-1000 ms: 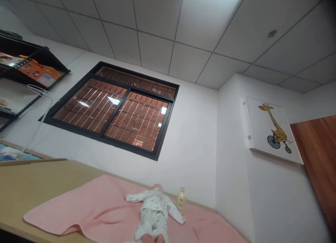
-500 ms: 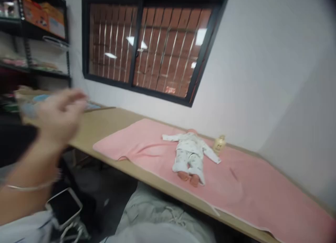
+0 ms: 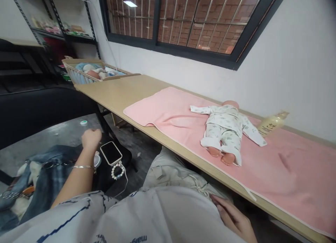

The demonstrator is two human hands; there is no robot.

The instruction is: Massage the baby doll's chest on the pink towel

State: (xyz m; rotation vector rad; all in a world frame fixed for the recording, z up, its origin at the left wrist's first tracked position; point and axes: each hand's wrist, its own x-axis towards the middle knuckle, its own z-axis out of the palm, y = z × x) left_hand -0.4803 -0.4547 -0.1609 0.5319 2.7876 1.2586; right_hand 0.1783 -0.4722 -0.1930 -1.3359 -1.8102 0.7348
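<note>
My left hand (image 3: 91, 140) is closed in a fist above the black chair beside me; whatever it may hold is hidden. Just right of it lie a phone (image 3: 111, 153) with a cable plugged in and a beaded bracelet (image 3: 118, 170). A small white fan (image 3: 97, 159) shows partly behind the wrist. My right hand (image 3: 233, 215) rests low at my waist near the trouser drawstring, fingers stretched out. On the pink towel (image 3: 168, 110) a doll (image 3: 223, 126) in white printed clothes lies on its back, arms spread, feet toward me. A yellowish pump bottle (image 3: 273, 123) leans past its sleeve.
The towel covers much of a long wooden table (image 3: 115, 92) along the wall below a barred window. A slatted crib (image 3: 78, 75) with another doll stands at its far left end. Denim clothing (image 3: 55, 176) lies on a chair to my left. Shelves (image 3: 76, 38) stand behind.
My left hand has come down from raised in front of me to beside the phone. My right hand has entered view at my waist. The view has tilted down and shifted left.
</note>
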